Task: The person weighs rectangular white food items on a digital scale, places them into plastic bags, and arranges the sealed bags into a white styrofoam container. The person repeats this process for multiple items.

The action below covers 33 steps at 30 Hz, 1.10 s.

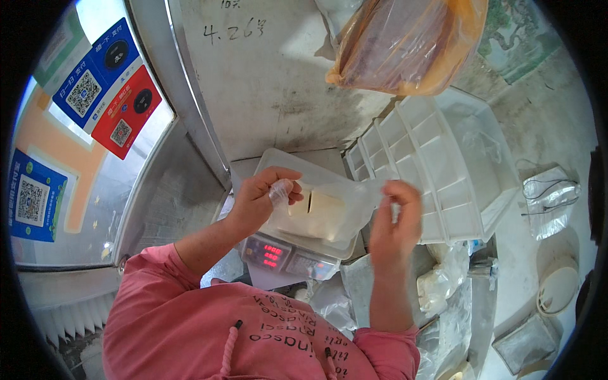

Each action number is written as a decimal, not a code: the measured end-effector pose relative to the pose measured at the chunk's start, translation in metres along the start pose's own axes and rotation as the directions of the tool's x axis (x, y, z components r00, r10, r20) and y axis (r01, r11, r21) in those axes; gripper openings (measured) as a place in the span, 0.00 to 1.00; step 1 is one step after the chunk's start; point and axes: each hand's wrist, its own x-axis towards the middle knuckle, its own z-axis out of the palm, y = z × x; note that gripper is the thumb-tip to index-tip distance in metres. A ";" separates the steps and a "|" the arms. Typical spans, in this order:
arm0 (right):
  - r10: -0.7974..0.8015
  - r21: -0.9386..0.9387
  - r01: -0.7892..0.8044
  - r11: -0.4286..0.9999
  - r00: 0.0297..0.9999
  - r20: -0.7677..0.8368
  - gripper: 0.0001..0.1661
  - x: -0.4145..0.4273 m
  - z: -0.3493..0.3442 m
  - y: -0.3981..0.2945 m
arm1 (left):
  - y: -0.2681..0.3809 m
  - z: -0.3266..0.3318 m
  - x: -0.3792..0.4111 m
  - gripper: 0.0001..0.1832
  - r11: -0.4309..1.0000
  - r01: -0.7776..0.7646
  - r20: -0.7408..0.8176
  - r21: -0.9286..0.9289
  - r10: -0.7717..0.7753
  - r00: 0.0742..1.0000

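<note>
A clear plastic bag [358, 202] lies over pale, tofu-like blocks [327, 209] with a dark gap between two of them. They rest in a white plastic tray [349, 251] on an electronic scale [285, 260] with lit red digits. My left hand [254, 197], over the tray's left side, has crumpled clear plastic pinched between thumb and fingers. To the right of the blocks, my right hand [399, 218] is blurred by motion, its fingertips on the stretched upper corner of the bag. Whether the blocks are fully inside the bag is hard to tell.
Stacked white plastic crates [418, 166] stand right of the scale, below an orange plastic bag [403, 52]. A glass pane with payment-code stickers [102, 90] rises at left. A cable [551, 190], a round white tub [558, 287] and crumpled plastic bags [441, 280] lie at right.
</note>
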 end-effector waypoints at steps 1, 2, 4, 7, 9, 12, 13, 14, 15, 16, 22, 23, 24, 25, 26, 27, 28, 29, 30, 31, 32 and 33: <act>-0.060 0.081 0.044 0.996 0.975 0.213 0.11 -0.003 0.008 -0.005 | -0.001 0.004 -0.001 0.14 0.989 0.056 -0.012 -0.135 -0.058 0.998; -0.136 0.172 0.069 0.983 0.901 0.412 0.12 -0.004 0.019 -0.008 | 0.002 0.006 -0.004 0.14 0.982 0.102 -0.025 -0.161 -0.108 0.994; 0.102 -0.058 -0.086 0.995 0.674 0.732 0.10 -0.010 0.057 0.023 | 0.015 0.012 -0.011 0.15 0.960 0.188 -0.037 -0.208 -0.200 0.979; 0.363 -0.425 0.120 0.897 0.349 0.864 0.12 -0.026 0.085 0.107 | 0.015 0.021 -0.016 0.13 0.897 0.290 0.028 -0.334 -0.298 0.954; 0.404 -0.490 0.136 0.861 0.401 0.822 0.14 -0.049 0.084 0.143 | 0.006 0.013 -0.020 0.14 0.946 0.234 -0.049 -0.223 -0.251 0.967; 0.369 -0.472 0.155 0.868 0.435 0.821 0.17 -0.085 0.077 0.178 | -0.047 0.000 -0.018 0.15 0.997 0.082 -0.306 -0.006 -0.080 0.949; 0.399 -0.482 0.128 0.867 0.401 0.825 0.16 -0.085 0.080 0.177 | -0.050 0.000 -0.014 0.17 0.963 0.224 -0.320 -0.149 -0.261 0.911; 0.429 -0.493 0.102 0.864 0.365 0.826 0.15 -0.086 0.081 0.176 | -0.051 -0.001 -0.007 0.18 0.890 0.351 -0.307 -0.290 -0.434 0.847; 0.398 -0.474 0.181 0.862 0.338 0.853 0.16 -0.078 0.080 0.160 | -0.053 -0.004 -0.006 0.20 0.783 0.453 -0.280 -0.426 -0.590 0.757; 0.371 -0.453 0.256 0.854 0.312 0.875 0.17 -0.062 0.072 0.132 | -0.066 -0.004 -0.009 0.23 0.743 0.405 -0.142 -0.533 -0.550 0.823; -0.034 -0.446 0.445 0.777 0.737 0.675 0.17 -0.106 0.077 0.177 | -0.076 -0.001 -0.011 0.23 0.786 0.349 -0.064 -0.510 -0.439 0.896; -0.024 -0.447 0.422 0.789 0.748 0.664 0.14 -0.098 0.078 0.165 | -0.070 -0.002 -0.013 0.23 0.839 0.341 -0.128 -0.425 -0.429 0.894; -0.024 -0.432 0.410 0.803 0.746 0.665 0.13 -0.092 0.076 0.157 | -0.059 0.000 -0.016 0.22 0.882 0.335 -0.190 -0.330 -0.410 0.892; -0.022 -0.418 0.399 0.816 0.745 0.667 0.12 -0.087 0.075 0.150 | -0.052 0.000 -0.017 0.22 0.915 0.330 -0.248 -0.233 -0.384 0.889; -0.021 -0.404 0.387 0.828 0.743 0.669 0.11 -0.083 0.073 0.144 | -0.051 -0.003 -0.018 0.22 0.929 0.316 -0.241 -0.192 -0.357 0.902; -0.021 -0.413 0.408 0.814 0.731 0.682 0.11 -0.079 0.071 0.138 | -0.049 -0.008 -0.020 0.22 0.942 0.301 -0.232 -0.151 -0.330 0.915; -0.020 -0.421 0.429 0.799 0.719 0.695 0.10 -0.075 0.070 0.133 | -0.046 -0.010 -0.021 0.22 0.952 0.285 -0.223 -0.110 -0.303 0.927; -0.018 -0.428 0.450 0.783 0.706 0.708 0.10 -0.074 0.069 0.131 | -0.042 -0.009 -0.022 0.22 0.956 0.245 -0.195 -0.163 -0.274 0.942; -0.073 -0.410 0.467 0.784 0.724 0.686 0.09 -0.076 0.067 0.132 | -0.028 -0.004 -0.023 0.22 0.955 0.204 -0.165 -0.216 -0.242 0.956; -0.129 -0.387 0.484 0.785 0.738 0.663 0.09 -0.078 0.066 0.136 | -0.019 0.000 -0.024 0.21 0.948 0.166 -0.142 -0.270 -0.209 0.967; -0.184 -0.364 0.502 0.784 0.749 0.637 0.09 -0.080 0.064 0.138 | -0.016 0.004 -0.024 0.21 0.942 0.131 -0.137 -0.308 -0.180 0.974; -0.175 -0.337 0.490 0.804 0.737 0.652 0.08 -0.080 0.062 0.139 | -0.015 0.008 -0.023 0.21 0.934 0.095 -0.136 -0.344 -0.150 0.979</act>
